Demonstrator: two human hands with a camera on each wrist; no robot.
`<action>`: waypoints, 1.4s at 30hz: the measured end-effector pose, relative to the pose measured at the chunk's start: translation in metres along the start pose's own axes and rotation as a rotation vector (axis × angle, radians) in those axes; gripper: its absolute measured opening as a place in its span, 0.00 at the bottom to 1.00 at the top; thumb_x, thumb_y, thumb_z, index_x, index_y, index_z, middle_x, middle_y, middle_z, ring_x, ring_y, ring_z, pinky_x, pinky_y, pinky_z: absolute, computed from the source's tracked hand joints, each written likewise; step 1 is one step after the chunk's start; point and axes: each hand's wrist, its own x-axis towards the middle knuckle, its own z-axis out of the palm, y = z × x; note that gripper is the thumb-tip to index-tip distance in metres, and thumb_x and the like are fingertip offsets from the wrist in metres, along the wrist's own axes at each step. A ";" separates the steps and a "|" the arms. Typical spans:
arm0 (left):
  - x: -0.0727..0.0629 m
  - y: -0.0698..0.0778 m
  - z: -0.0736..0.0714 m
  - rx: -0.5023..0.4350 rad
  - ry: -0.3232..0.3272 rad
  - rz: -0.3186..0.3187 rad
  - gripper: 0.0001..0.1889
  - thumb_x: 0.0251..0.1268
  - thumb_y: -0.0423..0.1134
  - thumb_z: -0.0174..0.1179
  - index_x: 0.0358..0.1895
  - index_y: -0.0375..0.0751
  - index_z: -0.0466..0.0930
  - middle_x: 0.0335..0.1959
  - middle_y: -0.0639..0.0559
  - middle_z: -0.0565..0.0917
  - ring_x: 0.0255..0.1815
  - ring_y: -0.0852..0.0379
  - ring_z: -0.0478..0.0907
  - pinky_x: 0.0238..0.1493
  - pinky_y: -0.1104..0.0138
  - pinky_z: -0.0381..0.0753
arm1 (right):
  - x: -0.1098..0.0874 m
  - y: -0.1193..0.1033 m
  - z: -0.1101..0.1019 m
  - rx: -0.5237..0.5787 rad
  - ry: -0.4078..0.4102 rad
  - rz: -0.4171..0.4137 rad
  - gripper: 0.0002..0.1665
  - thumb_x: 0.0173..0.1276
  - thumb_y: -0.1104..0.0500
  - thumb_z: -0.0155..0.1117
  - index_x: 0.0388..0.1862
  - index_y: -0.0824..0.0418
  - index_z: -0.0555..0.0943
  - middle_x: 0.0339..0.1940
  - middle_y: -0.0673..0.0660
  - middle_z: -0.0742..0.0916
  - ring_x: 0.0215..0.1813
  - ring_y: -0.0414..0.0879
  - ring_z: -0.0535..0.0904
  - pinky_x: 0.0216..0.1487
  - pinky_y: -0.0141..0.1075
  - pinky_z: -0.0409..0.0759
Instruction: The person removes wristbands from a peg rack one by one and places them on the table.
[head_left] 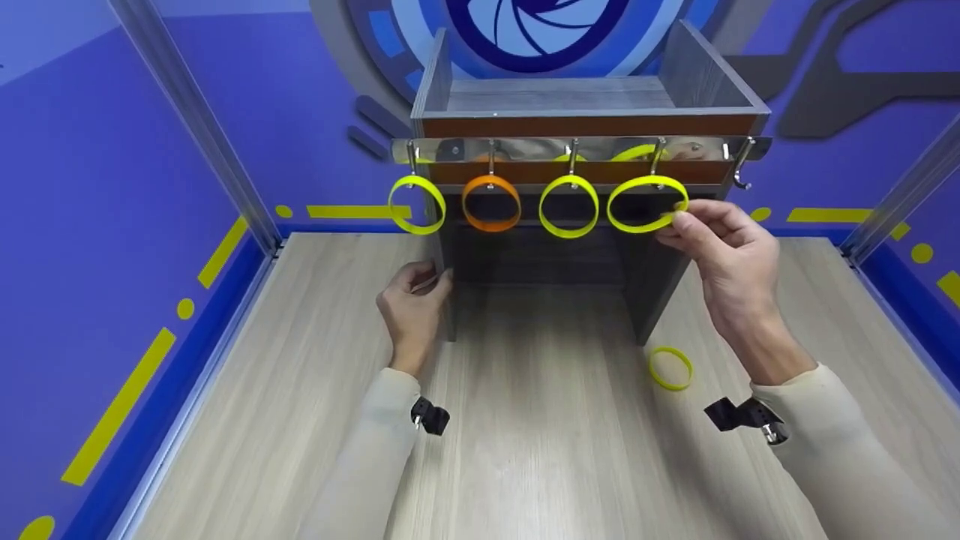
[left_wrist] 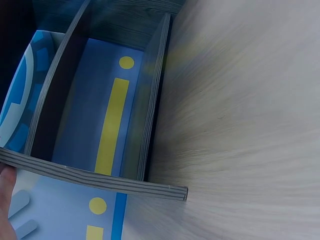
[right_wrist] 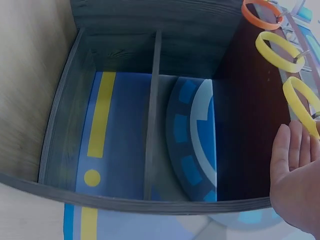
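In the head view, my right hand (head_left: 739, 262) pinches the right edge of a yellow silicone wristband (head_left: 634, 181), which hangs on the fourth hook of a metal hook rail (head_left: 525, 150). To its left hang a yellow wristband (head_left: 568, 235), an orange wristband (head_left: 491, 227) and another yellow wristband (head_left: 416, 231), each on its own hook. My left hand (head_left: 412, 307) holds the front edge of the left side panel (head_left: 448, 315) of a grey wooden shelf. Only its fingers (left_wrist: 6, 195) show in the left wrist view, outside that panel. Another yellow wristband (head_left: 670, 386) lies on the table.
The rightmost hook (head_left: 742, 165) carries no band. An open-topped compartment (head_left: 562, 96) forms the shelf's upper part. The shelf stands on a pale wood-grain table (head_left: 540, 450), with blue patterned walls (head_left: 97, 187) at the back and sides.
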 end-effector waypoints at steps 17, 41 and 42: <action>0.000 0.001 0.000 -0.016 -0.007 -0.019 0.09 0.56 0.27 0.78 0.38 0.30 0.88 0.36 0.41 0.90 0.38 0.45 0.91 0.43 0.52 0.92 | -0.006 -0.012 0.000 0.081 0.000 0.005 0.10 0.71 0.78 0.66 0.49 0.80 0.81 0.43 0.70 0.89 0.39 0.56 0.90 0.51 0.43 0.90; -0.002 0.000 0.000 0.007 0.005 0.005 0.09 0.55 0.27 0.78 0.37 0.30 0.88 0.36 0.42 0.90 0.38 0.45 0.91 0.43 0.50 0.92 | -0.038 0.006 -0.067 -0.050 0.054 0.129 0.08 0.72 0.79 0.64 0.49 0.80 0.81 0.38 0.65 0.90 0.39 0.53 0.90 0.50 0.41 0.90; -0.002 0.000 0.000 0.006 0.004 0.005 0.09 0.55 0.27 0.78 0.37 0.30 0.88 0.36 0.42 0.90 0.38 0.45 0.91 0.43 0.49 0.92 | -0.040 0.007 -0.071 -0.053 0.062 0.137 0.09 0.72 0.78 0.64 0.49 0.80 0.81 0.38 0.65 0.90 0.39 0.53 0.90 0.50 0.41 0.90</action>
